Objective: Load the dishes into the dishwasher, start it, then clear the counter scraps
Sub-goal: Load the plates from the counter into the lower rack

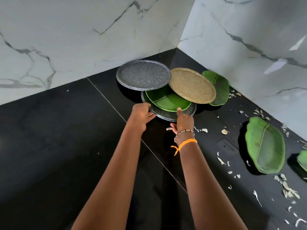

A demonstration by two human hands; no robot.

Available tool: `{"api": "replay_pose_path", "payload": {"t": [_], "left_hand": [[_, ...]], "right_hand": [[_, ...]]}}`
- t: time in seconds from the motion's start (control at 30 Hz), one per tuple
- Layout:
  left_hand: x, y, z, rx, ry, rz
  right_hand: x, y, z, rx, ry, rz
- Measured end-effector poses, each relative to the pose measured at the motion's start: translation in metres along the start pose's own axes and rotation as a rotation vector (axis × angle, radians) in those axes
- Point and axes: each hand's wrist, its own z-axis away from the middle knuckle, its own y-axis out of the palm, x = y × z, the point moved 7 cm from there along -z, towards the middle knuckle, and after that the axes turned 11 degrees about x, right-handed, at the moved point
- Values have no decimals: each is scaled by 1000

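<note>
A loose pile of plates lies in the corner of the black counter (66,138). At the bottom is a dark speckled plate (191,111). A green leaf-shaped dish (167,101) lies in it. A grey speckled plate (143,74) and a tan plate (191,85) lean across the top. My left hand (142,114) grips the bottom plate's near left rim. My right hand (181,121) reaches to its near rim, forefinger touching the green dish's edge, fingers fairly straight.
Another green leaf dish (220,87) lies behind the tan plate. A large one (265,145) sits at the right, a third (303,159) at the frame edge. Pale scraps (289,190) litter the counter's right side. Marble walls (83,39) close the corner.
</note>
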Motion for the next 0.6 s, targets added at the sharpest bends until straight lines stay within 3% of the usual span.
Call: {"api": "replay_pose_path", "payload": {"t": [0.2,0.43,0.6], "left_hand": [[5,7,-8,-37,-46,-112],[44,15,26,7,-93,-195],[59,32,61,22,-8,-244]], "right_hand": [[16,-24,-9,-186,25,169],[-10,-73,9,-100,19,198],[-26,-121,31,-146,70,138]]}}
